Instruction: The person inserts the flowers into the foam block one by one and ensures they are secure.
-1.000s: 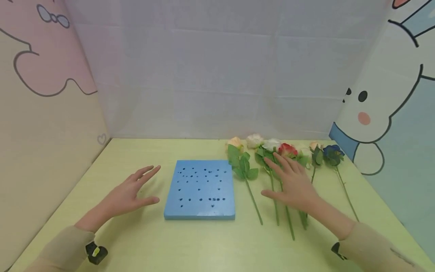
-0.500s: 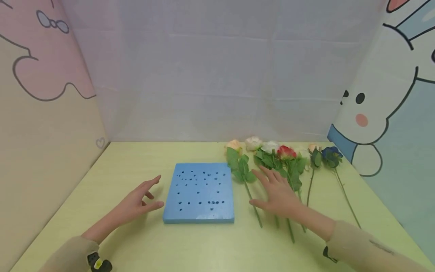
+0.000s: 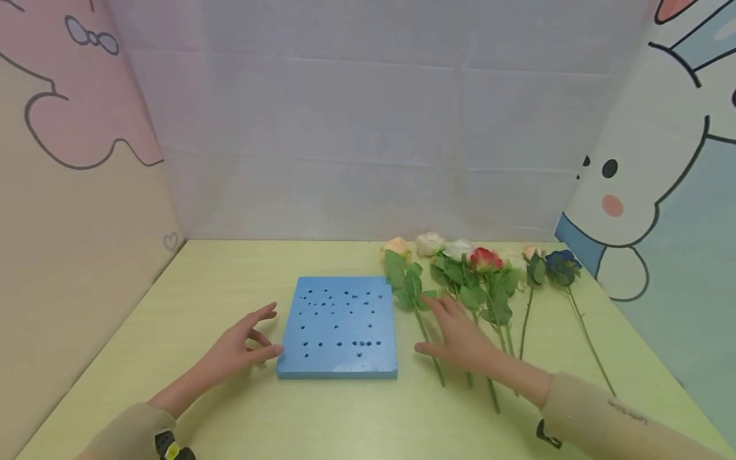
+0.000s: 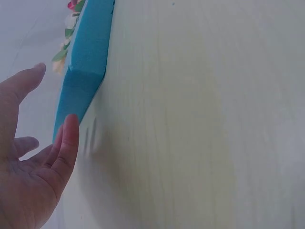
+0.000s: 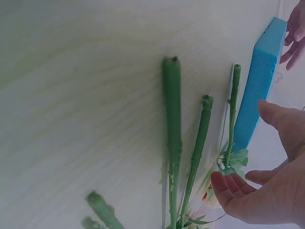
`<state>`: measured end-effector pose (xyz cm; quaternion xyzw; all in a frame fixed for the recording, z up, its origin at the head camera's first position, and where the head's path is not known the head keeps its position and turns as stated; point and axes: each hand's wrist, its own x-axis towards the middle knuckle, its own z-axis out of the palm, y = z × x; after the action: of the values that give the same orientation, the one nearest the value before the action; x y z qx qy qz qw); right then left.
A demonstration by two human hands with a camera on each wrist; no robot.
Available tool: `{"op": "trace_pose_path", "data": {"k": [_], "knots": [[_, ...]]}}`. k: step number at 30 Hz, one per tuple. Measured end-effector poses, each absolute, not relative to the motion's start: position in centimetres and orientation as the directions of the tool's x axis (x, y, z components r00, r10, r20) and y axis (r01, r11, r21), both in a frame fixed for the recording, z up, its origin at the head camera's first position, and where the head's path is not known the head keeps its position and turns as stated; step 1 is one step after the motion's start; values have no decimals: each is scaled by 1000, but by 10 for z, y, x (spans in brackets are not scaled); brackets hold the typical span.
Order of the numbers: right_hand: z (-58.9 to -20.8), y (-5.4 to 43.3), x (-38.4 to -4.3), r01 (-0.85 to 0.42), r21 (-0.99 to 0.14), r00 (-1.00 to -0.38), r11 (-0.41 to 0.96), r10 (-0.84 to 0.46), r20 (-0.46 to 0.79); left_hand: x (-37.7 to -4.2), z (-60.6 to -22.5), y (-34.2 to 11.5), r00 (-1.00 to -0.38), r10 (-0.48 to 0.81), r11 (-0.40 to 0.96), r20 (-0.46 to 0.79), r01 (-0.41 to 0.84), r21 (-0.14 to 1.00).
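A blue foam block (image 3: 336, 329) dotted with small dark holes lies flat on the table. At its left edge is my left hand (image 3: 238, 348), thumb tip close to the block's side and fingers loosely bent, holding nothing; whether it touches the block I cannot tell. My right hand (image 3: 460, 342) hovers above the stem of the peach rose (image 3: 397, 246), fingers relaxed and spread from the thumb, with nothing in it. In the right wrist view, green stems (image 5: 172, 105) lie beside and below that hand. The red rose (image 3: 486, 258) lies farther back among leaves.
White roses (image 3: 430, 243) lie at the back of the table (image 3: 230, 262), near the wall. A dark blue rose (image 3: 563, 262) rests at the far right, its long stem pointing toward me. Printed panels (image 3: 86, 255) stand at both sides.
My right hand has moved left and a little nearer to me, from over the red rose's leaves toward the peach rose's stem. My left hand has shifted right, closer to the block.
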<state>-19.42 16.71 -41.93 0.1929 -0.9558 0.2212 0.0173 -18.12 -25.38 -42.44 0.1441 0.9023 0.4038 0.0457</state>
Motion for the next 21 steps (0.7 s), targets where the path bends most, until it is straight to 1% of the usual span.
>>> {"op": "trace_pose_path", "data": {"k": [2,7,11,15,21], "knots": [[-419,166,-194,-361,-444,-930,820,-353,104,-183,-427,-252,-952,303,630,31,225,743],[-418,160,-196,-348,-512,-928,785,-365,70,-183,-436,-253,-962,271,650,33,209,730],[-419,158,-199,-332,-541,-928,773,-371,40,-182,-441,-254,-957,289,625,42,221,749],[-422,160,-202,-318,-565,-926,761,-377,14,-184,-445,-252,-950,311,614,17,215,759],[-425,160,-206,-274,-642,-926,716,-378,-26,-186,-448,-249,-951,309,612,-13,189,768]]}}
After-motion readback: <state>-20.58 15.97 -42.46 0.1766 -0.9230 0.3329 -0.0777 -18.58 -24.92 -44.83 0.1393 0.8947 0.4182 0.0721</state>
